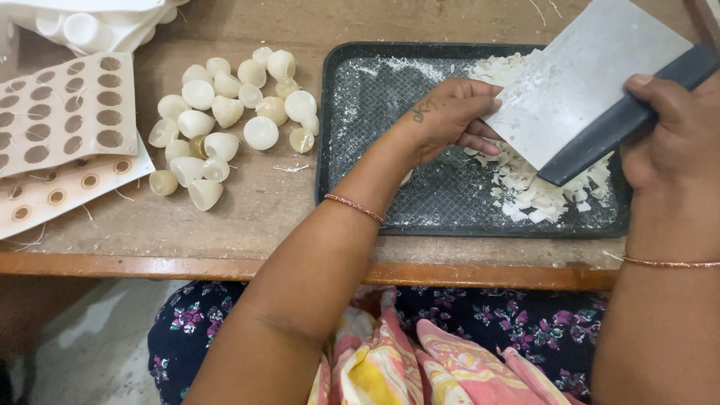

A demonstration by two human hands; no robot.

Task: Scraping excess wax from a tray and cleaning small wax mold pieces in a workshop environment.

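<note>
- At the right of the frame, the right hand (675,135) is gripping the dark handle of a wide metal scraper (577,82), fingers closed round it, blade tilted down over the tray (337,150).
- The left hand (450,116) is resting at the blade's lower left edge, fingers curled and touching the metal; whether it is pinching anything is not showing.
- Under the blade, a pile of white flakes (536,196) is lying at the right of the black tray, with white dust spreading across the tray's upper part.
- At the upper middle of the frame, pale half-shells (225,120) are sitting loose on the bench (247,217), just left of the tray.
- At the far left, two sheet moulds (64,112) with round holes are overlapping; a white mould (97,26) is showing at the top left corner.
- Risk, as a judgement: the left fingertips are sitting right against the blade edge, so a slip of the scraper could nick them.
- Flakes are lying close to the tray's right and lower rim; a hard sweep could be pushing them over onto the bench or lap.
- The shells are lying near the left forearm; a sideways move of the arm could be knocking or cracking them.
</note>
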